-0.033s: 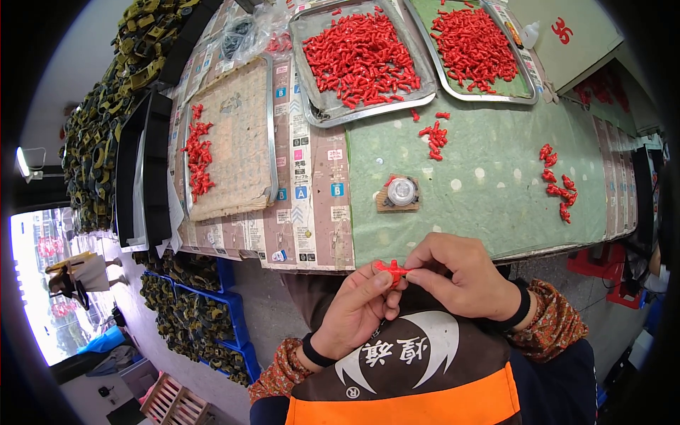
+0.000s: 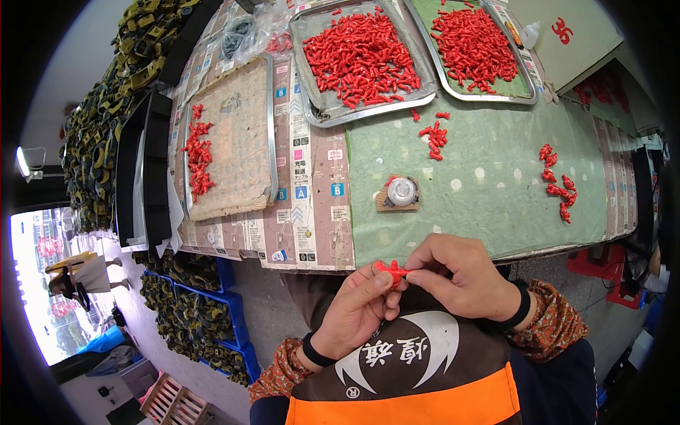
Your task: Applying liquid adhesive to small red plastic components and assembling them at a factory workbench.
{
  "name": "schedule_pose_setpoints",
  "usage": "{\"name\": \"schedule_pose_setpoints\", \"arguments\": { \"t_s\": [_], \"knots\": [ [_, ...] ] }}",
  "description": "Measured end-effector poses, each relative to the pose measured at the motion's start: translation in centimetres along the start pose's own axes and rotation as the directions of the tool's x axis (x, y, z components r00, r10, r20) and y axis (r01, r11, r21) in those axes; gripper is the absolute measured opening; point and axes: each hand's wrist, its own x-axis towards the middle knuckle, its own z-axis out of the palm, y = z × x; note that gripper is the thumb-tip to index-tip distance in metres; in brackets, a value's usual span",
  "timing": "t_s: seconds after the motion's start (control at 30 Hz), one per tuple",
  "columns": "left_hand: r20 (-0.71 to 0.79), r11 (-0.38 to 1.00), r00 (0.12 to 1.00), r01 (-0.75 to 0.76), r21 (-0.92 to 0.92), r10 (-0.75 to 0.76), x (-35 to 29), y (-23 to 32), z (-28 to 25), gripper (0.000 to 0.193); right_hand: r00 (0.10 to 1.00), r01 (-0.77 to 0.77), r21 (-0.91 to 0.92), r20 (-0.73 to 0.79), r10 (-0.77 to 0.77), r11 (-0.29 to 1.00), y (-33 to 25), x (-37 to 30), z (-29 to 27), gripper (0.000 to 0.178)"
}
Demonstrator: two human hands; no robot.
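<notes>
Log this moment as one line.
left hand: pinching small red part | right hand: pinching same part | position: near table edge | trays: hold red parts

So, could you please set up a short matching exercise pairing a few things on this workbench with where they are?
Things:
1. small red plastic piece
2. round clear cap on a cardboard square
3. row of red pieces on the woven mat
4. white squeeze bottle

Places:
A. far right, beside a metal tray
B. left of the bench
C. between both hands' fingers
D. middle of the green cloth

Pairs: 1-C, 2-D, 3-B, 4-A
</notes>
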Motion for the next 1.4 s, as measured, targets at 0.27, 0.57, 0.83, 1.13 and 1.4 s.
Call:
{"name": "schedule_pose_setpoints", "arguments": {
  "t_s": [0.27, 0.57, 0.83, 1.13, 1.4],
  "knots": [
    [-0.006, 0.996, 0.999, 0.053, -0.072, -0.053, -0.22, 0.12, 0.02, 0.013, 0.999, -0.040, 0.049, 0.008, 0.040, 0.998, -0.24, -0.20, 0.15, 0.011],
    [0.011, 0.992, 0.997, 0.077, -0.095, -0.077, -0.39, -0.30, -0.63, 0.021, 0.996, -0.079, 0.086, 0.035, 0.076, 0.993, -0.57, -0.18, 0.05, 0.010],
    [0.004, 0.991, 0.997, 0.080, -0.108, -0.080, -0.48, -0.37, -0.51, 0.023, 0.995, -0.092, 0.083, 0.042, 0.088, 0.992, -0.54, -0.26, 0.07, 0.010],
    [0.011, 0.990, 0.997, 0.072, -0.117, -0.072, -0.30, -0.23, 0.12, 0.014, 0.995, -0.099, 0.086, 0.036, 0.096, 0.991, -0.41, -0.25, 0.11, 0.010],
    [0.007, 0.990, 0.997, 0.078, -0.119, -0.077, -0.28, -0.21, 0.13, 0.014, 0.995, -0.094, 0.095, 0.033, 0.091, 0.991, -0.36, -0.28, 0.10, 0.010]
  ]
}}
